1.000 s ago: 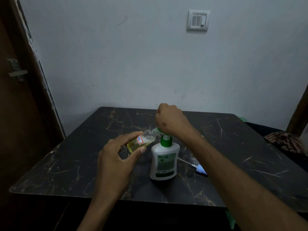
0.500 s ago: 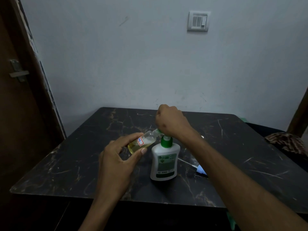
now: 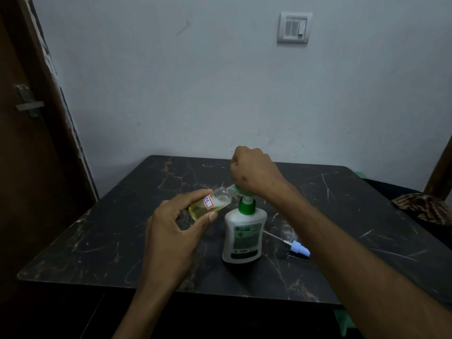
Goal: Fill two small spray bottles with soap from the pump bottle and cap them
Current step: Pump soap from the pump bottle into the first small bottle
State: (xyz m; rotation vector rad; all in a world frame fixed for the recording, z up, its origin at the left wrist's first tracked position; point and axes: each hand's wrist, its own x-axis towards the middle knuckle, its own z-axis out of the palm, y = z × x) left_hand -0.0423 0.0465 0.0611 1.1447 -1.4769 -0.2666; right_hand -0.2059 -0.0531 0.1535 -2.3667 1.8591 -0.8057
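Observation:
A white pump bottle (image 3: 243,233) with a green collar stands upright in the middle of the black marble table (image 3: 97,241). My right hand (image 3: 254,173) is curled over its pump head, which is mostly hidden under the fist. My left hand (image 3: 175,225) pinches a small clear spray bottle (image 3: 210,203), tilted with its open neck against the pump's nozzle. Yellow soap lies in the small bottle's lower part. A pale blue spray cap (image 3: 299,249) with a white dip tube lies on the table just right of the pump bottle. No other small bottle is visible.
A grey wall with a light switch (image 3: 293,26) rises behind the table. A dark wooden door (image 3: 27,143) stands at the left. Patterned cloth (image 3: 425,207) lies past the table's right edge.
My right fist has risen slightly above the pump bottle. My left hand keeps the small bottle at the nozzle. Nothing else has moved.

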